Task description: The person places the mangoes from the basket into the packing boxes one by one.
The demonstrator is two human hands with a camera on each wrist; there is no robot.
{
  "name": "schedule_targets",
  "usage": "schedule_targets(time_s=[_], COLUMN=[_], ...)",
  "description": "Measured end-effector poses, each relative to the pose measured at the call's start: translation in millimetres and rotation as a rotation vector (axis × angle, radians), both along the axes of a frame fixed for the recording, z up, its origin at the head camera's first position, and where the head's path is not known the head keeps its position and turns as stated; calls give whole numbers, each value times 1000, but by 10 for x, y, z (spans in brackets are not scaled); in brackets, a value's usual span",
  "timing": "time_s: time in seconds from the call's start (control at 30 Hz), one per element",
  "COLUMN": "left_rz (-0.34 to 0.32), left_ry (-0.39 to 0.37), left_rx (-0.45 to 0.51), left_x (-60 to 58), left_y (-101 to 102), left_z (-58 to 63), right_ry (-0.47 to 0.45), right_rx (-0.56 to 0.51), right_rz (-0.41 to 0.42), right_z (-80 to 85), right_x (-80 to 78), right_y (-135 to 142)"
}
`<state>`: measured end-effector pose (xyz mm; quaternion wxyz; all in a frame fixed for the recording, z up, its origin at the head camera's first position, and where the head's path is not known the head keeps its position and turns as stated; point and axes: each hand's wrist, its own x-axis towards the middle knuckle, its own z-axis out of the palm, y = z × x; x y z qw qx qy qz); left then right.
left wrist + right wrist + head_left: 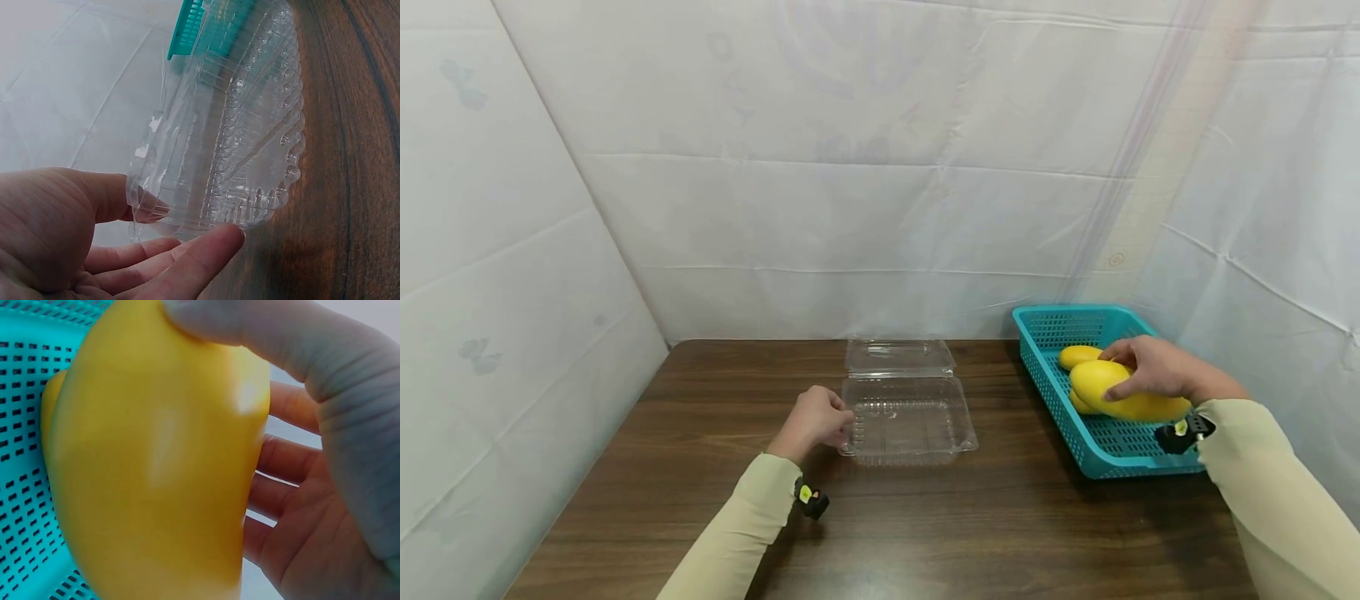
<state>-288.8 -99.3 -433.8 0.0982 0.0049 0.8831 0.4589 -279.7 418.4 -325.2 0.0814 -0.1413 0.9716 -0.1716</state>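
A large yellow mango [1112,392] is gripped between the thumb and fingers of my right hand [1157,369], above the teal basket [1120,463]. In the right wrist view the mango [156,462] fills much of the picture, with the thumb on one side and the fingers behind. My left hand [818,421] pinches the left rim of a clear plastic clamshell box [910,425], which stands on the table with its lid [898,356] folded back. The left wrist view has the thumb inside the box wall [187,206] and the fingers outside.
More yellow mangoes [1081,357] lie in the basket, partly hidden under the held one. The brown wooden table [700,467] meets a white sheet wall [850,217] at the back, and sheets also hang at both sides.
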Motion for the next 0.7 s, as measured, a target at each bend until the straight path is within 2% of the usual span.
schedule_targets(time_s=[0.7], left_rz=[-1], left_ry=[-1], left_rx=[25], left_x=[-4], left_y=[-32], left_z=[8], right_ry=[176], right_rx=[23], right_rz=[40], right_z=[196], right_x=[42], right_y=[-364])
